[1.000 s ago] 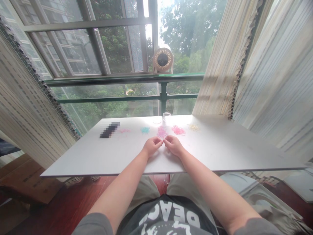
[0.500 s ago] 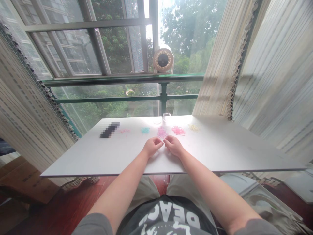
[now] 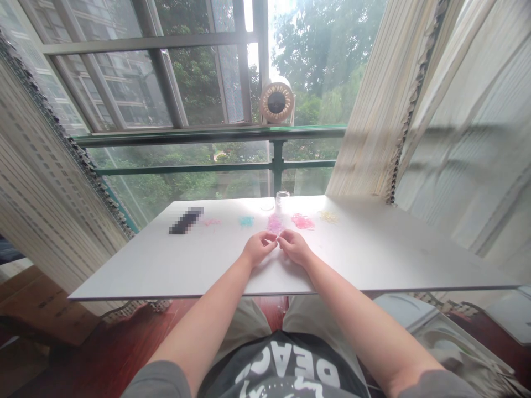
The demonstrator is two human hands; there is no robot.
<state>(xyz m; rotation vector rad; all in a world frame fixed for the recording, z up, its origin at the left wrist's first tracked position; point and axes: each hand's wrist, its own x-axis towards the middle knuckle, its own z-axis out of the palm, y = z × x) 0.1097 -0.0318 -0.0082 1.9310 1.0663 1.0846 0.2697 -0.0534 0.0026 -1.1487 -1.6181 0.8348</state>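
Note:
My left hand [image 3: 259, 247] and my right hand [image 3: 294, 246] meet fingertip to fingertip over the white table [image 3: 186, 271]. Both are closed in a pinch; whatever sits between the fingers is too small to make out. Just beyond them lies a pile of small purple-pink pieces [image 3: 274, 223], the closest pile to my hands. To its right is a bright pink pile [image 3: 302, 221], then a pale yellow one [image 3: 329, 216]. On the left are a turquoise pile [image 3: 246, 220] and a thin scatter of light pink pieces [image 3: 211, 222].
A small clear cup [image 3: 282, 198] stands at the table's far edge, beside a clear round lid-like disc [image 3: 267, 204]. A dark pixelated object [image 3: 186, 220] lies at the far left. Behind the table are a green railing [image 3: 207, 167] and a round fan [image 3: 276, 102]. Curtains [image 3: 369, 110] hang on both sides.
Both hands stay almost in place, still pinched together. The curtain on the right has shifted and billowed slightly.

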